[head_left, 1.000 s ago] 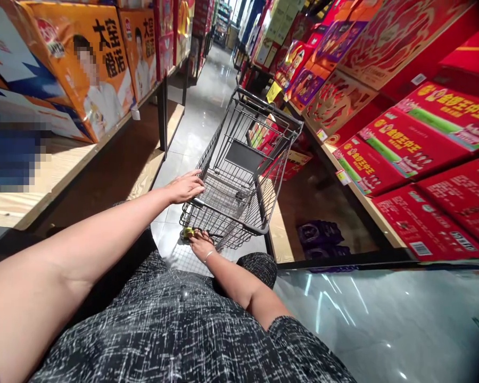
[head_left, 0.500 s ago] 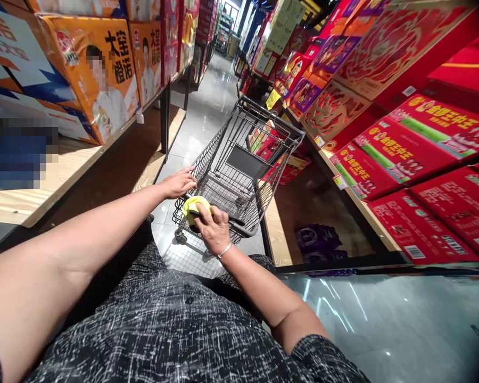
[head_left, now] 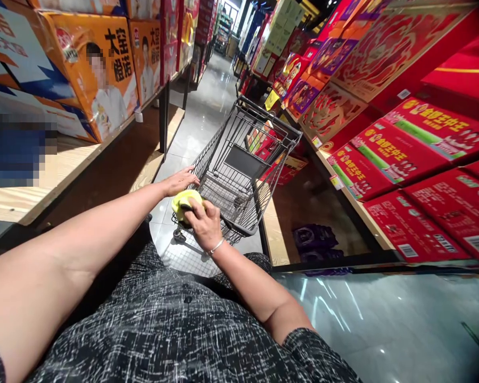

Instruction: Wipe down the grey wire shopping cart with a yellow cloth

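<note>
A small grey wire shopping cart (head_left: pixel 239 170) stands in the aisle right in front of me. My left hand (head_left: pixel 178 181) rests on the cart's near left rim, fingers curled over the wire. My right hand (head_left: pixel 203 222), with a thin bracelet on the wrist, is closed on a yellow cloth (head_left: pixel 182 202) and presses it against the near edge of the cart. The cart's basket looks empty.
Red gift boxes (head_left: pixel 387 154) fill the slanted shelves on the right. Orange and blue cartons (head_left: pixel 99 69) line the wooden shelf on the left. The glossy tiled aisle (head_left: pixel 207 101) runs ahead past the cart. Dark packs (head_left: pixel 315 236) lie under the right shelf.
My right hand rose from low at the cart's underside to its near rim, bringing the yellow cloth up with it. The left hand stayed on the rim.
</note>
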`<state>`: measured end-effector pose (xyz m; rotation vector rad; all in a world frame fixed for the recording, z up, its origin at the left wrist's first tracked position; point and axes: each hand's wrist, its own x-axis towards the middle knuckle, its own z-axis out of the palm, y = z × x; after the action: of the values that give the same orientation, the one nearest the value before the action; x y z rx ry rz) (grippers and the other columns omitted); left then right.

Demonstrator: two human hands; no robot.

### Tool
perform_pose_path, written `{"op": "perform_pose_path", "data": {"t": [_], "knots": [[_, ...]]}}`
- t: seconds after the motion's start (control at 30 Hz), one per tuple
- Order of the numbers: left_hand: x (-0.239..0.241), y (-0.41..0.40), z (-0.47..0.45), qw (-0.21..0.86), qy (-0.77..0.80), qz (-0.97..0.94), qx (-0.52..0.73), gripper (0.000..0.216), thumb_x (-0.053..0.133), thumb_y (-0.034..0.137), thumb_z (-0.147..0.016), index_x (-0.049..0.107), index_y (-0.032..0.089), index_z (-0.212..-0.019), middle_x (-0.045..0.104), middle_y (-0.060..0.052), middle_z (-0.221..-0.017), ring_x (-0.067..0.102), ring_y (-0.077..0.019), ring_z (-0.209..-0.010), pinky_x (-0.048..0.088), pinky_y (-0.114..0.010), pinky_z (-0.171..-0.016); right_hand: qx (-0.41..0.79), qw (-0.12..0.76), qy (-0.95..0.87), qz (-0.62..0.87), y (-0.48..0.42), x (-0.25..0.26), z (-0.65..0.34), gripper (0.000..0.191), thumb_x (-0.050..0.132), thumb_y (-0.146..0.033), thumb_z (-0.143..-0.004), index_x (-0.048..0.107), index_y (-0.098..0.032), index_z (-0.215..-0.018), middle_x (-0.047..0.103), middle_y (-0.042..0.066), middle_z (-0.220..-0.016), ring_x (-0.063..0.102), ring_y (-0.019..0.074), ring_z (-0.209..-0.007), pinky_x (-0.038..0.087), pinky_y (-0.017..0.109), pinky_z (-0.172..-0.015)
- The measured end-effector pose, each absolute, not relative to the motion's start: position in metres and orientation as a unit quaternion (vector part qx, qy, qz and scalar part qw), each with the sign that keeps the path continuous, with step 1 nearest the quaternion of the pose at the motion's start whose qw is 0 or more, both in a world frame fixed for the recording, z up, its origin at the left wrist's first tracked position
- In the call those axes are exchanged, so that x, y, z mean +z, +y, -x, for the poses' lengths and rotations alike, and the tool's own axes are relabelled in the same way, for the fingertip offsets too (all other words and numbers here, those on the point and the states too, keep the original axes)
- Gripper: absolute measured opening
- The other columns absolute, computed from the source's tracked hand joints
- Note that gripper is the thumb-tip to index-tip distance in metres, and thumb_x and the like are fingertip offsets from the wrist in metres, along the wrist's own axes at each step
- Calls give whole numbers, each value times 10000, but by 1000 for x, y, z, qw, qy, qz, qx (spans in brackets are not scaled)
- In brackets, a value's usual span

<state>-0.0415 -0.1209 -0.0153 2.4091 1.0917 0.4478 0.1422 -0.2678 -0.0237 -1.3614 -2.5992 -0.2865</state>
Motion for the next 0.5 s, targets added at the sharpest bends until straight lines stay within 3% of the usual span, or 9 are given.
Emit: {"op": "perform_pose_path", "data": {"t": [0.23,0.37,0.5], "knots": [[-15,-121,49,186,451,-863,130,608,218,562,-965,712,211,-1021,615,-33,-1329,211,-238,-1484,288,-409,-1165,-94,69,-880,460,-258,8,-169,334,388,-295,-1014,591,-358,-1271,446,-3,-1486,398,252,-1091,354,402,-838],[-15,-116,58,163,460,-864,122,557,234,498,-971,716,222,-1014,640,-13,-1300,240,-209,-1475,283,-370,-1151,-87,47,-879,466,-291,21,-220,295,434,-289,-1001,631,-346,-1212,516,-5,-1425,421,237,-1032,347,382,-800],[-10,-123,58,90,490,-857,131,469,298,446,-960,703,223,-1038,679,-36,-1232,348,-237,-1423,265,-421,-1120,-99,51,-869,482,-323,21,-253,261,459,-279,-994,665,-332,-1144,511,-16,-1447,430,241,-1078,344,384,-819]]}}
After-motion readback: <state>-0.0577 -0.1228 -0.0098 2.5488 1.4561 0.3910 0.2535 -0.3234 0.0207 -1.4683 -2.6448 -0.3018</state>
